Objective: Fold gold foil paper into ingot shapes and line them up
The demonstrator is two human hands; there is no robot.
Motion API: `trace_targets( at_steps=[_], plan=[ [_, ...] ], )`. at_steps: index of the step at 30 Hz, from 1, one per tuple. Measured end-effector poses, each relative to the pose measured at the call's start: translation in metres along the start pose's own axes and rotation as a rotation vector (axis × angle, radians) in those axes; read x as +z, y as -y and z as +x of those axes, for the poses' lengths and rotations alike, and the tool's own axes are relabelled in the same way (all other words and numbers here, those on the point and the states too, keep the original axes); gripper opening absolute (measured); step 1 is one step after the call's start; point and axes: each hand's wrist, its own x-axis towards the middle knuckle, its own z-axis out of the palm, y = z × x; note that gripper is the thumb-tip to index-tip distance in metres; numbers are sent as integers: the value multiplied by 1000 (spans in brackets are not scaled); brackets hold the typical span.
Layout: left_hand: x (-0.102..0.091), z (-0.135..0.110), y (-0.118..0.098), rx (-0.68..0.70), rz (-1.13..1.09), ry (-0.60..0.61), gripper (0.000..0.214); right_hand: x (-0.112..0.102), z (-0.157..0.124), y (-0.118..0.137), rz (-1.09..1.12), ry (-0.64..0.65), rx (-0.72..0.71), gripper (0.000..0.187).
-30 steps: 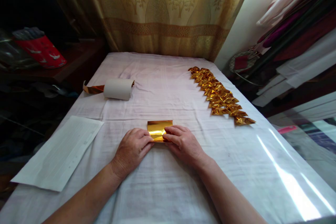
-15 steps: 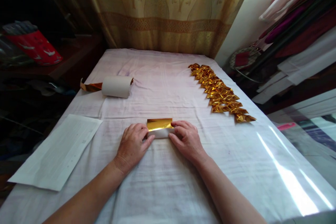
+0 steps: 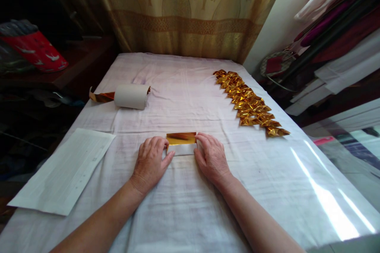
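A small gold foil sheet (image 3: 181,139) lies on the white cloth-covered table (image 3: 190,189), its near edge folded up so the white back (image 3: 181,150) shows. My left hand (image 3: 150,163) presses the fold at its left end, fingers curled over it. My right hand (image 3: 211,158) holds down the right end, fingers bent against the sheet's edge. Both hands rest on the cloth on either side of the sheet.
A row of several folded gold foil pieces (image 3: 249,104) runs along the right side. A white roll (image 3: 130,96) with a gold foil tail lies at the back left. A white paper sheet (image 3: 63,170) sits front left. A curtain (image 3: 190,12) hangs behind.
The near edge of the gold sheet has been folded away from me, so its white back now shows. Both hands slid outward to the ends of the fold.
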Motion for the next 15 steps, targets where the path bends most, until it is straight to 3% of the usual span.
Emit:
trace_targets(
  at_steps=[4, 6, 9, 12, 15],
  plan=[
    [3, -1, 1, 14, 22, -1, 18, -3, -2, 7, -88, -68, -119, 34],
    [3, -1, 2, 17, 26, -4, 18, -4, -3, 14, -74, -25, -244, 36],
    [3, -1, 1, 19, 35, -13, 15, -4, -4, 23, -31, 167, -374, 39],
    [2, -1, 0, 22, 39, -9, 11, -4, -4, 26, -40, 364, -356, 47],
    [2, -1, -1, 21, 45, 8, 10, -10, -5, 20, -67, 475, -334, 56]
  ],
)
